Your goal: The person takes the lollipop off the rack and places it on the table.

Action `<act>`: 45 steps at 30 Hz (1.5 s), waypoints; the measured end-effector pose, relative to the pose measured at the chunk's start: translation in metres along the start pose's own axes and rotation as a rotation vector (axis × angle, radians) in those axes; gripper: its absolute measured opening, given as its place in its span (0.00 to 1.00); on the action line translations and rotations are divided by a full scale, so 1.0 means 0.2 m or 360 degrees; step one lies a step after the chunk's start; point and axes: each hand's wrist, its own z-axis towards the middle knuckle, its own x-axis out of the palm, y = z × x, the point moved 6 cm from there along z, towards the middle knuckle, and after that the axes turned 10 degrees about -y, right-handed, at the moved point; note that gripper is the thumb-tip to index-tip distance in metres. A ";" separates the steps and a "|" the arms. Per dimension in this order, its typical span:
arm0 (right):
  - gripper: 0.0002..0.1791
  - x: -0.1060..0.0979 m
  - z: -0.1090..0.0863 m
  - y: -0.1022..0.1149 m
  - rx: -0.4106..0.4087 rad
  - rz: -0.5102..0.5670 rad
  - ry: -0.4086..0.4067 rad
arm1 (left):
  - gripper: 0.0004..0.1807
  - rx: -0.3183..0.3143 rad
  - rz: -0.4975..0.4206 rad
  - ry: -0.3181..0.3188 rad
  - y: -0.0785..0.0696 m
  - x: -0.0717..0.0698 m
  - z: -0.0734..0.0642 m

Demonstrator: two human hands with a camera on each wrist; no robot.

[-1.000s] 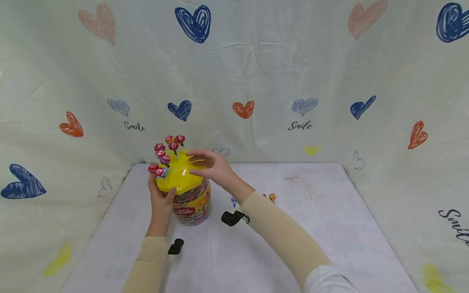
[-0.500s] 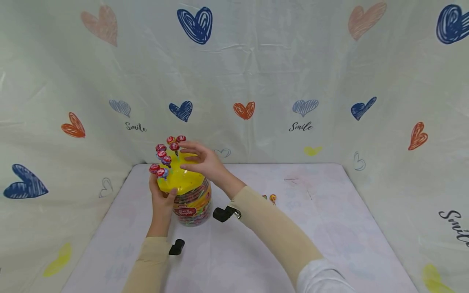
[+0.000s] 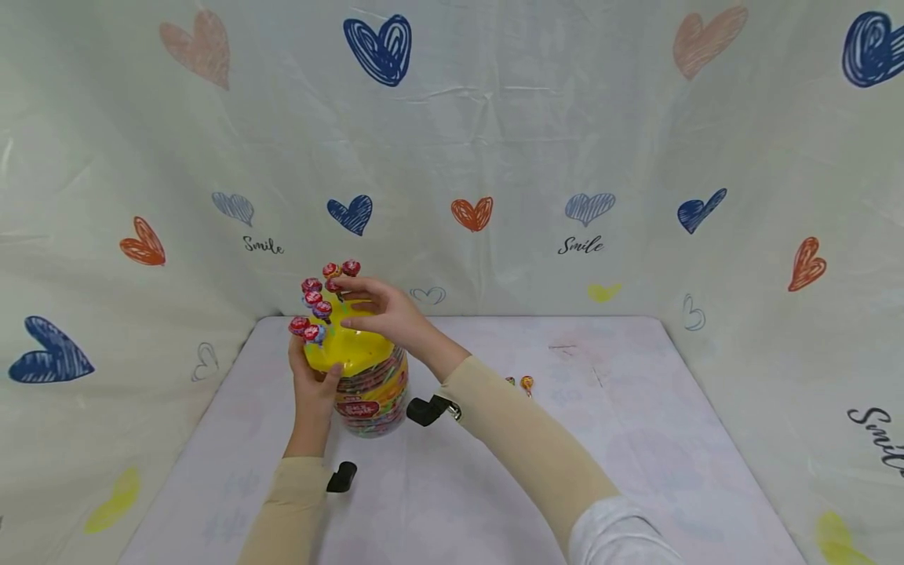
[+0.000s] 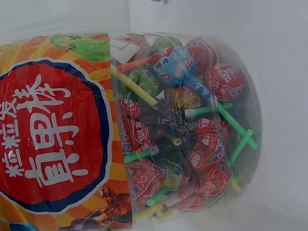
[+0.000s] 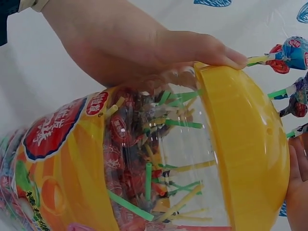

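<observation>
In the head view, a clear plastic jar (image 3: 372, 408) of wrapped lollipops stands upright on the table, topped by a domed yellow lid (image 3: 360, 349). Several lollipops (image 3: 322, 309) stick up from the lid. My left hand (image 3: 312, 392) grips the lid's left side, its thumb (image 5: 207, 48) across the rim in the right wrist view. Over the lid's far right, my right hand (image 3: 388, 314) reaches in with its fingers extended and thumb apart. Its fingertips reach a red lollipop (image 3: 332, 285); whether they touch is unclear. The left wrist view shows the jar's lower part (image 4: 192, 139).
A small orange-wrapped lollipop (image 3: 526, 384) lies on the white-covered table (image 3: 600, 471) right of the jar, with another piece (image 3: 510, 380) partly behind the right sleeve. A heart-printed curtain (image 3: 494, 157) rises behind the table. Black wrist cameras (image 3: 427, 410) jut out from both sleeves.
My right hand has moved left across the lid, to the standing lollipops. A blue lollipop seen earlier on the table is now hidden. The left hand and jar have stayed in place.
</observation>
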 end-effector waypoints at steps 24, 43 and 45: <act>0.28 -0.04 -0.01 0.06 -0.0056 0.0043 -0.0109 | 0.42 -0.0006 0.0052 0.0004 0.00 0.01 -0.01; 0.27 -0.36 -0.21 0.04 -0.0106 0.0192 -0.0344 | 0.44 0.0098 -0.0083 0.0012 0.13 -0.04 0.03; 0.27 -0.40 -0.24 0.01 -0.0076 0.0183 -0.0375 | 0.44 0.0091 -0.0089 0.0007 0.13 -0.04 0.03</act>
